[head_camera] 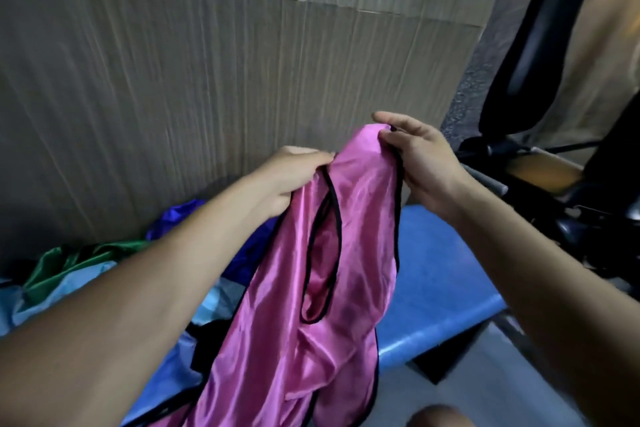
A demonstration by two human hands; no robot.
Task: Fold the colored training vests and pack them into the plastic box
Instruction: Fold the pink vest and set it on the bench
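Both hands are raised in front of us, a little apart, and each is clamped on the top of one pink vest [349,253]. Our left hand [291,177], at about 10 o'clock from the vest's middle, is gripping the black-trimmed edge of one shoulder strap with its fingers curled over the cloth. Our right hand [415,156], at about 1 o'clock, is pinching the other strap's top between thumb and fingers. We are holding the vest up so that it is hanging down between our forearms toward 6 o'clock, its satin face creased and its black-edged neck opening showing as a long loop near the centre.

Under the vest, a blue tabletop [440,291] is stretching out toward 4 o'clock. At 8 o'clock from our hands, more vests are lying in a loose heap: a dark blue vest [180,215] just past our left forearm, a green vest [69,267] farther left, and a pale blue vest [65,291] partly beneath it. Something black [204,347] is showing under the heap; we cannot tell what it is.

Behind everything, from 9 to 12 o'clock, a large sheet of brown cardboard [173,80] is standing. At 2 o'clock a black chair [540,45] is blurring into the edge. We are not seeing the plastic box.
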